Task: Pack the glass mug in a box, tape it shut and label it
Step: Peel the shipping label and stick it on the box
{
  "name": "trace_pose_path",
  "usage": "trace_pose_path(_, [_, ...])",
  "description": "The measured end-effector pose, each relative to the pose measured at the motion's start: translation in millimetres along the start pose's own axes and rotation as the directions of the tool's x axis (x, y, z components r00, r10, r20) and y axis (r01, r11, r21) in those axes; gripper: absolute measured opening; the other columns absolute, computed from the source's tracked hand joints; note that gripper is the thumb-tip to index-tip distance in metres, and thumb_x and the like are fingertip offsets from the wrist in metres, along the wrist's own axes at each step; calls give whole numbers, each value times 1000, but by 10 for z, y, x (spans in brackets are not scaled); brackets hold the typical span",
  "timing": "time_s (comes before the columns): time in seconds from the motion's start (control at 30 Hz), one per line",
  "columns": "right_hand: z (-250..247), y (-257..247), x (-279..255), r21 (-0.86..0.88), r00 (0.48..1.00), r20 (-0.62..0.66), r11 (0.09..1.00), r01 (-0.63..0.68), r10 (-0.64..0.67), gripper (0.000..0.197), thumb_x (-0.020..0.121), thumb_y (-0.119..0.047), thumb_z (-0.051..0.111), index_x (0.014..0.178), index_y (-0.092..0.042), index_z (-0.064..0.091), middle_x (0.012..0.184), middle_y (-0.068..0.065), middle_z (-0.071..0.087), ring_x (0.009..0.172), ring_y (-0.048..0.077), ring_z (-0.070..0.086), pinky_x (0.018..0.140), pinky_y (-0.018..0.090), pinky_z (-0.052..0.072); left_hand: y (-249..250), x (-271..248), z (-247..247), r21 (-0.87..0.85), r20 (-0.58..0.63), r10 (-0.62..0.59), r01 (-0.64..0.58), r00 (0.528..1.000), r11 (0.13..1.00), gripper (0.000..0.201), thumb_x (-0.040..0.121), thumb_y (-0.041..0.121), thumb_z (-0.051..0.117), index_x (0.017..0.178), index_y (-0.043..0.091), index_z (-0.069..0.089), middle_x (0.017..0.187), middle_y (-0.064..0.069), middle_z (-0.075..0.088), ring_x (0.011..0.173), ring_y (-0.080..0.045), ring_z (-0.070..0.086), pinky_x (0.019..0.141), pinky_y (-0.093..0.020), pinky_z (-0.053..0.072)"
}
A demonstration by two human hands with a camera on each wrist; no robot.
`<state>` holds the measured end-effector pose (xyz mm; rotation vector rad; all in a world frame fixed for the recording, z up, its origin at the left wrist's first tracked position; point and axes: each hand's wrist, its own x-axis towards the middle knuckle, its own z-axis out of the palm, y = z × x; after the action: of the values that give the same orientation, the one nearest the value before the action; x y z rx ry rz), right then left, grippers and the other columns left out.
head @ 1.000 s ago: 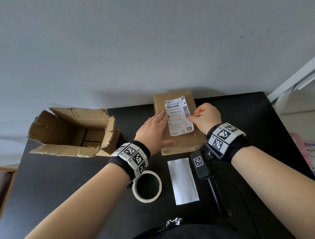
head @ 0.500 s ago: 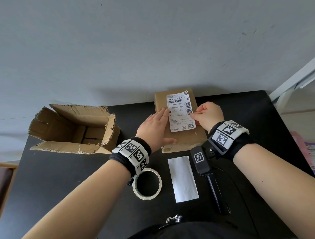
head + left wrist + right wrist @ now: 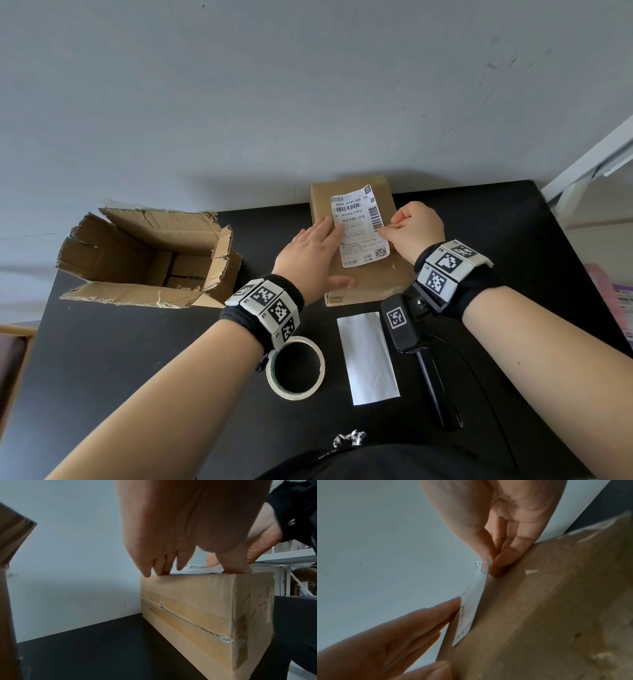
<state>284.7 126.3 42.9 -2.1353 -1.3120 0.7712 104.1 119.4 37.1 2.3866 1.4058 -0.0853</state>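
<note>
A closed brown cardboard box [image 3: 363,284] [image 3: 197,608] stands on the black table, its seam taped. A white shipping label [image 3: 359,229] [image 3: 471,609] lies over the box top, its right edge lifted a little. My right hand [image 3: 414,229] [image 3: 491,563] pinches that right edge between thumb and forefinger. Straight fingers of my left hand [image 3: 311,253] [image 3: 171,561] lie flat on the box top and touch the label's left edge. The glass mug is not visible.
An open, torn cardboard box [image 3: 147,257] stands at the left. A roll of tape [image 3: 296,368] and a white backing sheet [image 3: 368,358] lie near the front, with a black-handled tool [image 3: 431,383] to their right. A wall rises behind the table.
The label has moved up the box top and straightened, and both hands went with it. My left fingertips now touch its left edge.
</note>
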Motion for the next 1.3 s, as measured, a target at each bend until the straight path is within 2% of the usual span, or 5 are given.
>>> trace_pose_path(0.67, [25,18,-33,7,998,-26,999,49,-49,20,80,-17,71,86,-13,52,87,3,63,81,15,55,65,21,37,39,1,-60,157,77,-23,11,997,988,94,81,67,50,151,23,6,159,9,0,147,-17,-1,117,-51,0])
trace_pose_path(0.87, [34,3,-145,5,990,-24,990,138,-137,31,76,-16,76,89,-13,48,81,-2,62,73,12,57,53,11,36,79,0,-101,187,98,-34,16,995,982,93,81,67,50,151,22,7,159,8,3,147,-19,1,116,-55,2])
trace_pose_path(1.0, [57,-35,-214,-191,972,24,954,233,-233,33,80,-20,72,94,-13,43,95,4,64,81,21,62,67,33,54,88,-5,-111,190,105,-41,20,994,981,93,82,66,50,151,23,7,159,8,3,147,-19,0,116,-56,2])
trace_pose_path(1.17, [4,-60,-289,-468,960,22,846,256,-278,39,82,-34,68,108,-11,49,110,8,54,97,24,54,76,34,47,92,-4,-108,181,106,-46,26,993,983,92,82,66,50,151,23,7,159,8,3,147,-19,0,116,-56,2])
trace_pose_path(1.3, [113,34,-382,-471,792,200,652,594,-577,43,91,-34,52,126,-9,53,138,8,47,127,29,42,105,44,37,76,-12,-90,165,89,-41,25,995,986,91,82,65,49,151,23,7,159,9,3,147,-17,-1,116,-56,4])
